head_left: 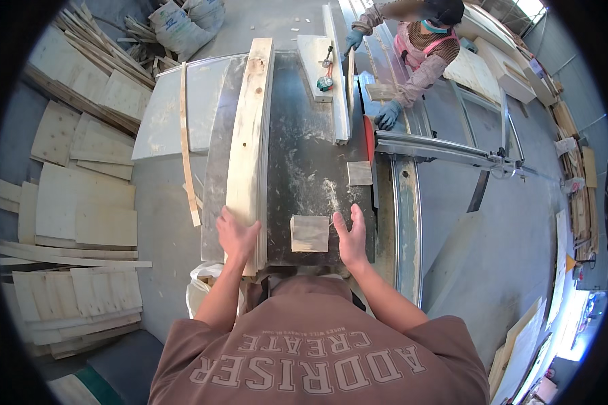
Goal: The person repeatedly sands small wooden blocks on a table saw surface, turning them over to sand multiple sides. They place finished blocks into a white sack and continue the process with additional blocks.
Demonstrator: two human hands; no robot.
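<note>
My left hand (238, 236) lies on the near end of a stack of long pale planks (248, 145), its thumb and fingers apart. The planks run away from me along the left side of the dark saw table (300, 152). Just right of a small stack of square wood pieces (309, 234), my right hand (351, 236) is open, thumb and fingers pointing forward, with nothing in it. Whether it touches that stack I cannot tell. Another square wood piece (359, 173) sits farther off, near the red blade guard (369, 138).
Across the saw, a person in blue gloves (388, 115) works at the sliding metal fence (439, 147). A white board (315, 67) carries a green-and-red tool (325, 82). A thin wood strip (189, 148) leans left; stacked boards (78, 202) line the floor there.
</note>
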